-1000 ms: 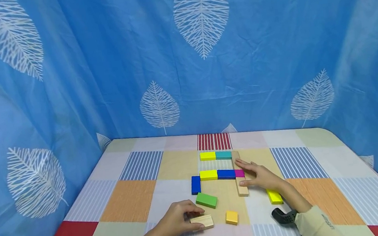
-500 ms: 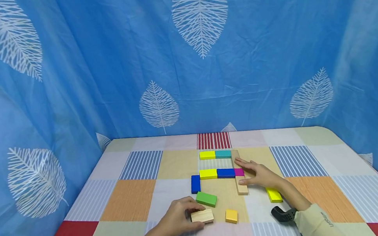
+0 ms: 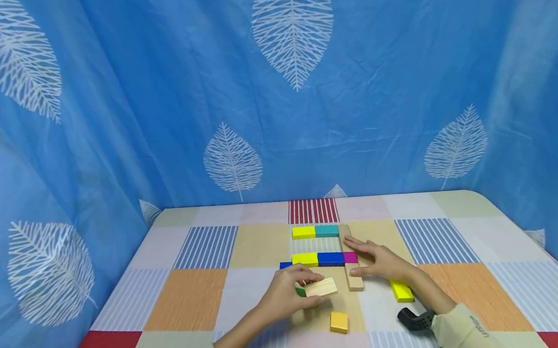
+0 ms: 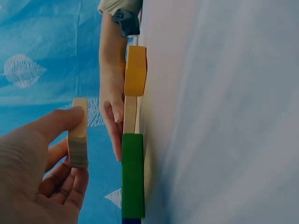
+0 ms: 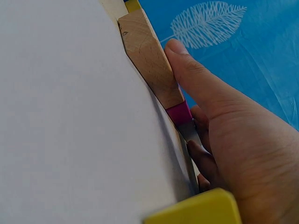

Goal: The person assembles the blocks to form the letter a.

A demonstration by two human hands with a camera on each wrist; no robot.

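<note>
A plain wooden block (image 3: 322, 287) is pinched between the thumb and fingers of my left hand (image 3: 284, 294), raised off the cloth. Beneath it, a green block (image 4: 132, 175) is mostly hidden in the head view. My right hand (image 3: 385, 262) rests with extended fingers along a column of blocks: a far wooden block (image 3: 343, 231), a magenta block (image 3: 350, 257) and a near wooden block (image 3: 355, 281). From that column, a row with a blue block (image 3: 331, 259) and a yellow block (image 3: 305, 260) runs leftward. Farther back lie a teal block (image 3: 326, 231) and another yellow block (image 3: 303, 232).
An orange-yellow block (image 3: 339, 322) lies in front of my left hand. A loose yellow block (image 3: 402, 291) sits under my right forearm. The patchwork tablecloth (image 3: 197, 297) covers the table, and a blue leaf-print curtain (image 3: 379, 98) surrounds it.
My left hand has lifted the wooden block off the cloth and carried it right and away from me, over the green block. My right hand stays on the column.
</note>
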